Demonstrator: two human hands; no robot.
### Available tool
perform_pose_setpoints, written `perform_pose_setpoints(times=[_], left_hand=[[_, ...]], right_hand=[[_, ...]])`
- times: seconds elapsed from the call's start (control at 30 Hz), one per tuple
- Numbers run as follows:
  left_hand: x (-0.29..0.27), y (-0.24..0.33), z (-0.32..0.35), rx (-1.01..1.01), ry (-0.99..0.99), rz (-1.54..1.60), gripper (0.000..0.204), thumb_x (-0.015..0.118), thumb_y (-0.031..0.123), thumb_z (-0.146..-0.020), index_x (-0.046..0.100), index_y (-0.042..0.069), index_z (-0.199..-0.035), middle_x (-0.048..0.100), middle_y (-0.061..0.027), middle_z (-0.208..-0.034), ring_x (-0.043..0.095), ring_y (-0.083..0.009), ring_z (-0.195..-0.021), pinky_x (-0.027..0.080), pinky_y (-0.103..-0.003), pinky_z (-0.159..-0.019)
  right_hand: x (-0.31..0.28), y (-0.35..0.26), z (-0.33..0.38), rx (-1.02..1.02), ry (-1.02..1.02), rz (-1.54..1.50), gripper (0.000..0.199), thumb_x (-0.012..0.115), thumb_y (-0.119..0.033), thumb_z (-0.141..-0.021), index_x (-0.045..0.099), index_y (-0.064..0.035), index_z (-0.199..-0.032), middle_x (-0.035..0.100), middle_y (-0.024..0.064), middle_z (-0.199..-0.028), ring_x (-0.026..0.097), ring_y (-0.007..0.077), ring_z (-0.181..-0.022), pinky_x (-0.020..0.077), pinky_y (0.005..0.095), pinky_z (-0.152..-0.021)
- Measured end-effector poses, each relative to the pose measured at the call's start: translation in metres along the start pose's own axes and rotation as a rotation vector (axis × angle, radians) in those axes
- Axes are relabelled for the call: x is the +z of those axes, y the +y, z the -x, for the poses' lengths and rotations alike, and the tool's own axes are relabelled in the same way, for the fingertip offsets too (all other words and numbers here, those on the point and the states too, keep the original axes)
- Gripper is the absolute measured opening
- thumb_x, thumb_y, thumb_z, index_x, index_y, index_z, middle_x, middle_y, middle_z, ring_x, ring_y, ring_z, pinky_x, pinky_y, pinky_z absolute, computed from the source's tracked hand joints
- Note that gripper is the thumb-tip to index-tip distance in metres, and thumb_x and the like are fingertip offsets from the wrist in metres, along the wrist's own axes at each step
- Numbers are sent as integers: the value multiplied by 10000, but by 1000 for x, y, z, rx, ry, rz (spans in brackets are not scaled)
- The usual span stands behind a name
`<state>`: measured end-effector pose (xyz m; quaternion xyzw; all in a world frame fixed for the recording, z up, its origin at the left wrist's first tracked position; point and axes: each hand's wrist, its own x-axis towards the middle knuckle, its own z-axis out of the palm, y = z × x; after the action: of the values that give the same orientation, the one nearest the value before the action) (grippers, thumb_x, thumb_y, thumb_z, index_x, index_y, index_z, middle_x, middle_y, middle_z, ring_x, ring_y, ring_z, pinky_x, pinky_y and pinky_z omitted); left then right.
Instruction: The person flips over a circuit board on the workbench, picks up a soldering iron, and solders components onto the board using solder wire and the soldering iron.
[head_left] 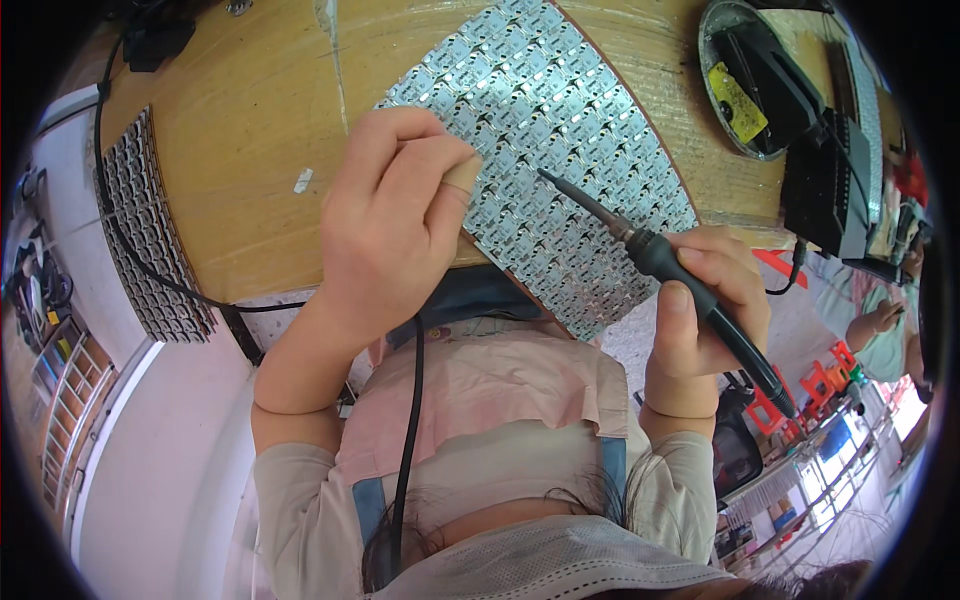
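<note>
A large silver panel of small circuit boards [560, 150] lies tilted on the wooden bench [250, 150], its near corner hanging over the edge. My left hand [385, 215] rests on the panel's left edge, fingers curled, fingertips pressing the boards. Whether it pinches anything is hidden. My right hand [705, 300] grips the black handle of a soldering iron [650, 255]. Its thin tip touches the panel near the middle, right of my left fingers.
A second panel of boards [145, 235] lies at the bench's left edge with a black cable beside it. A round metal iron stand [750, 80] and a black box [830, 180] sit at the far right. Another person's arm [880, 325] shows at right.
</note>
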<state>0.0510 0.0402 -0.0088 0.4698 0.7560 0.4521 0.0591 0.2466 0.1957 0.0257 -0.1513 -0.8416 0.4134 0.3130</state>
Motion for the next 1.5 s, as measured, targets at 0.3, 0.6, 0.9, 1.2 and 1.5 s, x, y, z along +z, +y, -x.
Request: perform_pose_setpoints(times=[0.3,0.6,0.9,1.2,1.5], left_hand=[[11,-10,0,79,61,21,172,708,-105,-735,629,-23,-863,578,-134,-1015,596,-256,-813,496,-329,-674],[10,-12,0,88,26,-7,170,711,-104,-728,638,-25,-859,589,-133,-1039,598,-252,-842,506,-320,-701],[0,-11,-1,40,27,-27,156,718,-98,-743,652,-21,-861,590,-122,-1058,609,-229,-849,516,-298,-698],[3,-12,-9,33,17,-37,150,713,-79,-754,633,-31,-871,578,-136,-1048,600,-271,-880,508,-340,-728],[2,-13,-11,5,14,-30,141,713,-96,-760,652,-29,-868,587,-127,-1054,621,-242,-892,527,-312,-712]], right_hand=[[15,4,-13,-19,-25,26,245,746,-46,-794,611,15,-990,691,179,-864,676,255,-727,551,336,-669],[20,6,-17,-20,-48,15,252,751,-43,-791,609,18,-990,691,181,-864,677,256,-728,549,335,-673],[11,-1,-15,5,-41,6,257,761,-61,-791,612,20,-985,689,192,-858,676,260,-724,547,337,-653],[27,5,-29,-39,-53,34,255,757,-43,-797,618,23,-1000,695,188,-877,681,263,-741,556,336,-684],[30,6,-32,-37,-66,19,261,757,-39,-793,616,30,-1002,690,192,-874,682,263,-743,559,340,-685]])
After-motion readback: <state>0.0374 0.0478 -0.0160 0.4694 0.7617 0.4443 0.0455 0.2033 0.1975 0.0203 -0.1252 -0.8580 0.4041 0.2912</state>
